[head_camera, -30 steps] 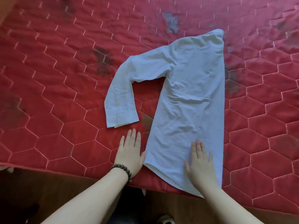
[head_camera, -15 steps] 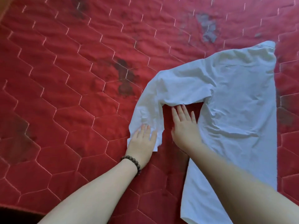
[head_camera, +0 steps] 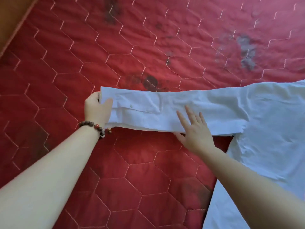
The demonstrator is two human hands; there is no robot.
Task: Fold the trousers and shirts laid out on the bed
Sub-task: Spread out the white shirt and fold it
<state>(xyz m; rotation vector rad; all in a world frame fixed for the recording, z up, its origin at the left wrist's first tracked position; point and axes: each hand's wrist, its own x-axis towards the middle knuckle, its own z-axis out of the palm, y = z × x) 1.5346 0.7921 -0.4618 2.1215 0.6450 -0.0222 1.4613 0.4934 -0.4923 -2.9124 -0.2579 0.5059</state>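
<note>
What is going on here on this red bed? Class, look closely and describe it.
A person is partway through folding a white shirt on a red quilted bedcover. The left hand, with a beaded bracelet on its wrist, grips the cuff end of the sleeve, which is stretched out sideways. The right hand rests flat, its fingers spread, on the middle of the sleeve. The shirt's body lies to the right, running partly out of view.

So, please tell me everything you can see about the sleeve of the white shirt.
The sleeve is white, creased woven cloth, stretched out straight to the left from the shirt over the red quilt. Its cuff has a small button. The left hand grips the cuff end; the right hand lies flat on its middle.
</note>
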